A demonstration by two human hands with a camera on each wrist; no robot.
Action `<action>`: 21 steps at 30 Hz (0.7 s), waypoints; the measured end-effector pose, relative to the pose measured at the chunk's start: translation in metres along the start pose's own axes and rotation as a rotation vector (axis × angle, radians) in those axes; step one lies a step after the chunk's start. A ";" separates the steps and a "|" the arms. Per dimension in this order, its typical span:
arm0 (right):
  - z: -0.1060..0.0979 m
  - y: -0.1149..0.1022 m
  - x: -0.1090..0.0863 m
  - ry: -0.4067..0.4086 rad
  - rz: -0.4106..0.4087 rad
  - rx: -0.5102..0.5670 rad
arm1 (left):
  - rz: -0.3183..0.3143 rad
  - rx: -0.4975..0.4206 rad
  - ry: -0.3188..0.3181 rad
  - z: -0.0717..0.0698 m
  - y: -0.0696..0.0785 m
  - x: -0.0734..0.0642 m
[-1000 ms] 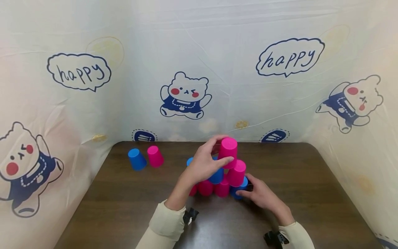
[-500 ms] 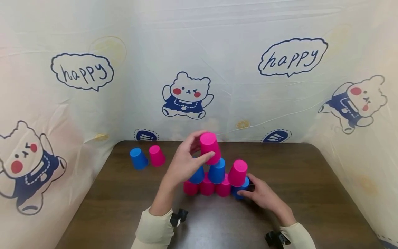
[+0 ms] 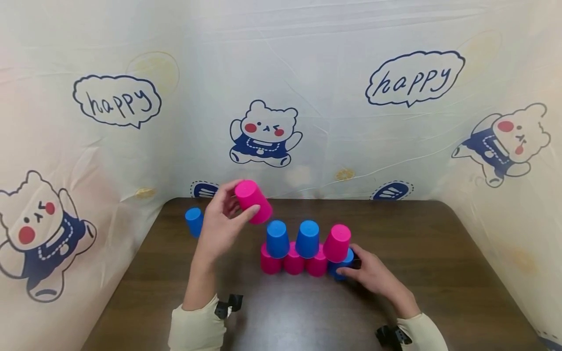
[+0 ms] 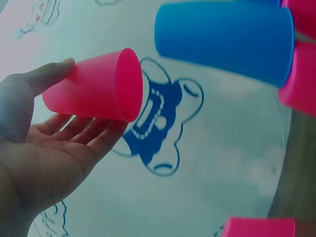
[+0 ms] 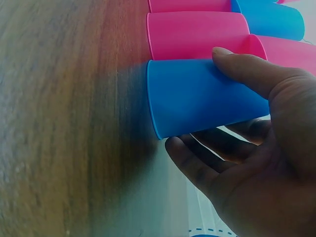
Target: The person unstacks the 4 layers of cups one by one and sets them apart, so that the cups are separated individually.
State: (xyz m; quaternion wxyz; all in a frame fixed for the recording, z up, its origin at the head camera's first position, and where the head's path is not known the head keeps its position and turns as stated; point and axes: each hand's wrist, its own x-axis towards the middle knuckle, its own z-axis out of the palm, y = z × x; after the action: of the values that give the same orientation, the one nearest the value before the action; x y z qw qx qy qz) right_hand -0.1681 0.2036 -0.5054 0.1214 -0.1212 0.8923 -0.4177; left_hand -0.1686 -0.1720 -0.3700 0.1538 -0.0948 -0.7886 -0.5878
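Note:
A pink plastic cup (image 3: 252,200), mouth down and tilted, is held in the air by my left hand (image 3: 219,224), thumb on one side and fingers on the other. The left wrist view shows that cup (image 4: 94,84) apart from the stacked cups. My right hand (image 3: 375,275) grips the blue cup (image 5: 197,98) at the right end of the stack's bottom row. Three pink cups (image 3: 271,261) continue that row leftward. Above them stand two blue cups (image 3: 277,239) and a pink cup (image 3: 337,243), all upside down.
A blue cup (image 3: 193,222) stands at the table's far left, partly behind my left hand. A pink cup (image 4: 259,228) shows at the lower edge of the left wrist view. The brown table (image 3: 298,317) meets a printed curtain (image 3: 325,97) at the back.
My left hand has lifted the pink cup off the top of the stack and carried it left. It now hides the pink cup standing at far left. The right hand stays put.

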 end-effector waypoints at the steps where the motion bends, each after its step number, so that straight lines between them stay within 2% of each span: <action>1: 0.000 0.000 0.000 -0.003 -0.003 -0.001 | -0.004 0.009 0.013 -0.003 -0.002 0.000; 7: 0.000 -0.001 0.001 0.004 0.009 -0.002 | -0.067 0.057 0.070 -0.020 -0.019 -0.005; 14: 0.000 0.000 0.002 0.006 0.016 -0.007 | -0.163 0.057 0.119 -0.034 -0.043 -0.016; 21: 0.000 0.000 0.002 -0.004 0.009 -0.007 | -0.230 0.090 0.140 -0.046 -0.057 -0.024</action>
State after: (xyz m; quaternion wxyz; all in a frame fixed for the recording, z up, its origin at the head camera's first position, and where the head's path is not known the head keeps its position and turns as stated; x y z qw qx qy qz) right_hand -0.1695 0.2027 -0.5054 0.1247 -0.1187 0.8940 -0.4138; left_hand -0.1590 -0.2322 -0.4173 0.1439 0.0445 -0.8073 -0.5706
